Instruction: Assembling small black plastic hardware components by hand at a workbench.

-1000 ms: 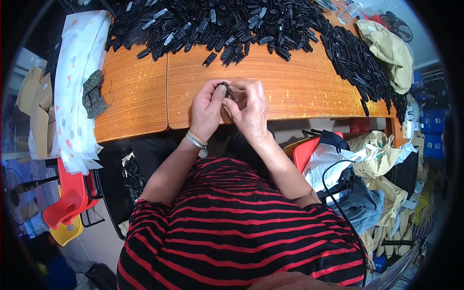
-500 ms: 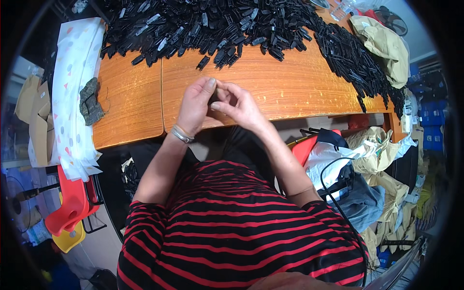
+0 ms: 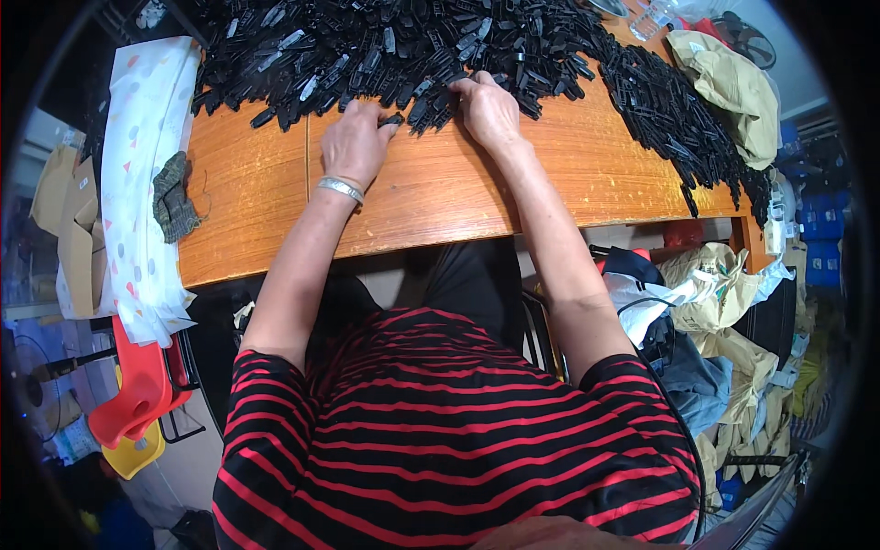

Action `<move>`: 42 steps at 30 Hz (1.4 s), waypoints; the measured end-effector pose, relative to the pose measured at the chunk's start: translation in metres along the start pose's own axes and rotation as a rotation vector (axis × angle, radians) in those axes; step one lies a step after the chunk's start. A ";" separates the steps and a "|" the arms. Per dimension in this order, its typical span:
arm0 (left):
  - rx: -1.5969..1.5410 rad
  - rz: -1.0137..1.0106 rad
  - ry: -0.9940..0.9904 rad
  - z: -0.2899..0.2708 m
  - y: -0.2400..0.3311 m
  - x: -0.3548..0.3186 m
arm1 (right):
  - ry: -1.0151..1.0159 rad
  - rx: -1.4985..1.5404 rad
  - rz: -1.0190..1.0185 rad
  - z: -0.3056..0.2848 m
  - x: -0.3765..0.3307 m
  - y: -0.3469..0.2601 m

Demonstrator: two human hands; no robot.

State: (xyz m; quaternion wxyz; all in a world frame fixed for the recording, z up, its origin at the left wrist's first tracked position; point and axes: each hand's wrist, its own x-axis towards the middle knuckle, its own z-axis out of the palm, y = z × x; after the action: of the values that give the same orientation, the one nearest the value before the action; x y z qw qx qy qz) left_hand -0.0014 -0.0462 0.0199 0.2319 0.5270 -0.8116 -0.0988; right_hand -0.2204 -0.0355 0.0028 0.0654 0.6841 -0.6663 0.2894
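Note:
A large heap of small black plastic parts (image 3: 367,55) spreads over the far side of the wooden table (image 3: 266,202). At its near edge my left hand (image 3: 355,145), with a silver bracelet (image 3: 341,189) on the wrist, has its fingers bent and closed at a small black plastic part (image 3: 394,119) by the thumb. My right hand (image 3: 490,112) reaches into the heap further right. Its fingers are curled together on a black part among the others, whose tip is partly hidden by the hand.
Long black parts (image 3: 665,128) form a second pile at the right, beside a beige sack (image 3: 729,92). A dark knitted glove (image 3: 174,197) and white patterned sheeting (image 3: 147,165) lie at the left. Red and yellow chairs (image 3: 142,385) stand lower left; bags and clothes (image 3: 706,367) crowd the right.
Both hands, which were together over the table's near part, have moved apart and forward to the heap. The left is now at the lone part by the edge, the right in the heap.

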 end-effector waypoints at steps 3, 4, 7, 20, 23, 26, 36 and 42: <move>0.009 0.031 -0.004 -0.002 -0.005 -0.004 | -0.056 -0.044 -0.017 -0.005 -0.001 -0.005; -0.007 0.046 -0.036 -0.003 -0.007 -0.005 | -0.112 -0.056 0.000 -0.011 -0.003 -0.007; -0.003 0.062 -0.024 -0.006 -0.008 -0.010 | -0.147 -0.059 0.021 -0.024 -0.010 -0.012; -0.184 -0.036 0.006 -0.005 0.006 -0.032 | -0.199 0.606 0.363 -0.032 -0.053 -0.054; -0.459 -0.099 0.040 0.003 0.012 -0.042 | -0.228 0.798 0.411 -0.022 -0.061 -0.067; -0.728 -0.072 0.106 0.015 0.020 -0.051 | -0.122 0.844 0.338 -0.015 -0.065 -0.074; -1.563 -0.440 -0.411 0.006 0.020 -0.063 | 0.009 0.655 0.310 -0.039 -0.070 -0.086; -1.677 -0.422 -0.239 -0.001 0.035 -0.064 | 0.082 0.794 0.400 -0.048 -0.072 -0.090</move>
State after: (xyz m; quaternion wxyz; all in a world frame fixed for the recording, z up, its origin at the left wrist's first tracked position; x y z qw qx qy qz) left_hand -0.0075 0.0266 0.0172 0.4334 0.3080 -0.3758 -0.7590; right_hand -0.1454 0.0600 0.0344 -0.2332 0.5018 -0.6198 0.5565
